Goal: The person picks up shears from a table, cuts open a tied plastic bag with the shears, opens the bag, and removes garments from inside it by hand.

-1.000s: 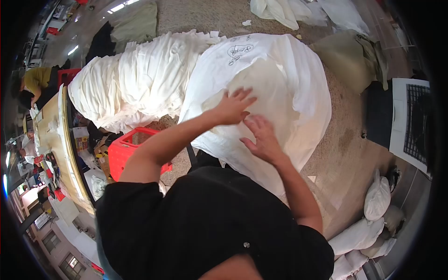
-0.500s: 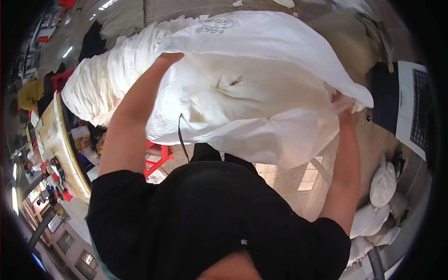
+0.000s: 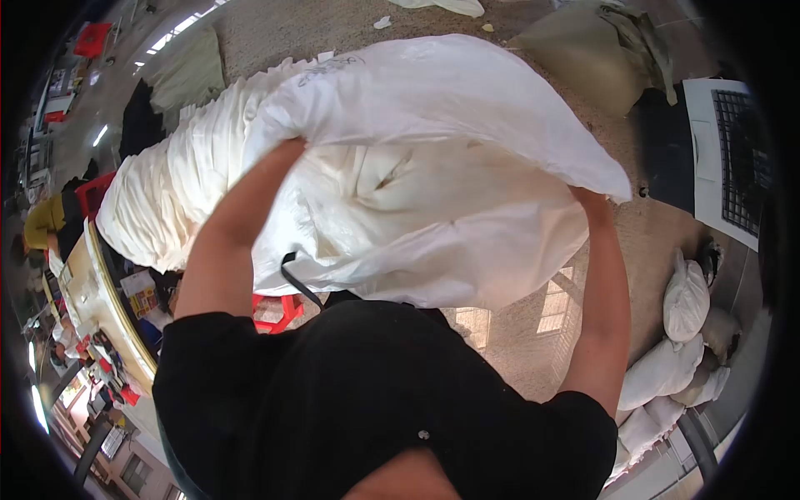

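A big white bag lies in front of me, its mouth facing me and spread wide, with cream fabric showing inside. My left hand is at the left end of the upper rim, its fingers tucked into the bag cloth and mostly hidden. At the right end of the same rim, my right hand grips the cloth, its fingers covered by the fold. The rim is stretched between both hands. A dark strap hangs by the bag's lower left edge.
Gathered cream fabric lies at the left, above a red stool. Farther left are a cluttered worktable and a person in yellow. Several white sacks lie at the lower right, below a white unit with a black grille.
My hands have parted from over the bag to the two ends of its rim, and its mouth has been spread open. Since half a second ago, both hands and the rim appear lower in view.
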Available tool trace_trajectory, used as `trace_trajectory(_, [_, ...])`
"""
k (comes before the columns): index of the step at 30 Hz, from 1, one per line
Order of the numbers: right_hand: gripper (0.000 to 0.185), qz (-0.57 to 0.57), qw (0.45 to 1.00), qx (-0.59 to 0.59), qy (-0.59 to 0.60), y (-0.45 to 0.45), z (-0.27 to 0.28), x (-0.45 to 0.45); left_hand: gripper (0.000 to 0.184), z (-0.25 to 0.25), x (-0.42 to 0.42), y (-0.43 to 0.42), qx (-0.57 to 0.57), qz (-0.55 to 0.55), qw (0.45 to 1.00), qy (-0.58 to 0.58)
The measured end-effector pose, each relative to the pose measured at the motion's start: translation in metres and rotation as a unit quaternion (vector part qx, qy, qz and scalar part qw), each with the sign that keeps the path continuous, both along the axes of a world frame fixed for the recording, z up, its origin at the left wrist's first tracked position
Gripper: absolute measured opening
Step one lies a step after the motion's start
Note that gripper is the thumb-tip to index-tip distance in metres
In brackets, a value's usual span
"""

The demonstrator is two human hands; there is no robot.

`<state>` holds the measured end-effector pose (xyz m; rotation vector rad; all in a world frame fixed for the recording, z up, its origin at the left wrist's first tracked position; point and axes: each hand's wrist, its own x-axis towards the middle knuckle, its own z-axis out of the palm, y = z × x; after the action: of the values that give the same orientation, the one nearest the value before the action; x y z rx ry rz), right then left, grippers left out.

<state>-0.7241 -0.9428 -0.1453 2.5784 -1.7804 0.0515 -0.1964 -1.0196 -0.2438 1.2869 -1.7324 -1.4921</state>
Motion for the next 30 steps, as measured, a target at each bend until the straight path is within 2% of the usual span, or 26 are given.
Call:
trace_trajectory(1, [0.041,0.019,0.998,-0.053,0.037,-0.007,-0.005,-0.007,0.048,0.017,0.005,-0.024,0.038,0.034,0.998,-0.031])
trace_trajectory(2, [0.041,0.042,0.991,-0.108,0.073,-0.021,-0.010,-0.010,0.046,0.019,0.012,-0.040,0.019,0.038,0.979,-0.199])
trace_trajectory(3, [0.041,0.068,0.979,-0.163,0.106,-0.039,-0.016,-0.011,0.045,0.019,0.016,-0.055,0.012,0.031,0.948,-0.317])
trace_trajectory(5, [0.042,0.121,0.943,-0.266,0.161,-0.069,-0.034,-0.009,0.042,0.010,0.019,-0.083,0.003,0.018,0.898,-0.440])
trace_trajectory(6, [0.042,0.133,0.943,-0.262,0.157,-0.086,-0.043,-0.013,0.041,0.001,0.018,-0.098,0.005,0.016,0.879,-0.477])
trace_trajectory(7, [0.042,0.021,0.990,-0.076,0.115,-0.102,-0.053,-0.019,0.040,-0.005,0.018,-0.107,0.014,0.017,0.861,-0.508])
trace_trajectory(8, [0.042,-0.091,0.987,0.114,0.073,-0.121,-0.063,-0.017,0.039,-0.018,0.018,-0.119,0.028,0.016,0.846,-0.533])
trace_trajectory(9, [0.042,-0.075,0.988,0.114,0.071,-0.145,-0.071,-0.017,0.037,-0.031,0.021,-0.129,0.045,0.019,0.832,-0.553])
trace_trajectory(11, [0.040,-0.152,0.957,0.239,0.064,-0.181,-0.078,-0.005,0.035,-0.061,0.030,-0.149,0.028,-0.011,0.792,-0.610])
trace_trajectory(12, [0.040,-0.164,0.951,0.225,-0.137,-0.193,-0.118,-0.028,0.029,-0.028,0.014,-0.148,-0.107,-0.146,0.661,-0.728])
trace_trajectory(13, [0.039,-0.150,0.908,0.212,-0.330,-0.205,-0.160,-0.052,0.029,-0.061,0.032,-0.153,-0.100,-0.132,0.655,-0.738])
trace_trajectory(14, [0.039,-0.189,0.863,0.235,-0.404,-0.199,-0.175,-0.057,0.027,-0.117,0.055,-0.146,-0.204,-0.099,0.670,-0.706])
trace_trajectory(16, [0.039,-0.292,0.829,0.288,-0.380,-0.176,-0.178,-0.049,0.023,-0.200,0.090,-0.144,-0.382,-0.062,0.680,-0.623])
trace_trajectory(17, [0.039,-0.320,0.816,0.307,-0.371,-0.165,-0.177,-0.048,0.023,-0.215,0.099,-0.151,-0.374,-0.065,0.679,-0.629])
trace_trajectory(19, [0.039,-0.343,0.798,0.332,-0.367,-0.157,-0.178,-0.043,0.022,-0.228,0.111,-0.154,-0.317,-0.079,0.740,-0.588])
trace_trajectory(20, [0.039,-0.349,0.791,0.342,-0.368,-0.156,-0.180,-0.043,0.023,-0.199,0.095,-0.150,-0.303,-0.061,0.749,-0.586])
trace_trajectory(21, [0.039,-0.352,0.787,0.349,-0.368,-0.156,-0.181,-0.044,0.023,-0.203,0.093,-0.146,-0.296,-0.056,0.749,-0.590])
trace_trajectory(23, [0.038,-0.361,0.777,0.364,-0.365,-0.158,-0.179,-0.044,0.025,-0.193,0.090,-0.143,-0.186,0.030,0.812,-0.553])
trace_trajectory(24, [0.038,-0.365,0.773,0.370,-0.363,-0.158,-0.176,-0.044,0.030,-0.175,0.086,-0.139,-0.104,0.008,0.835,-0.541])
trace_trajectory(30, [0.038,-0.359,0.758,0.418,-0.349,-0.175,-0.159,-0.042,0.032,-0.185,0.074,-0.099,-0.024,0.064,0.879,-0.472])
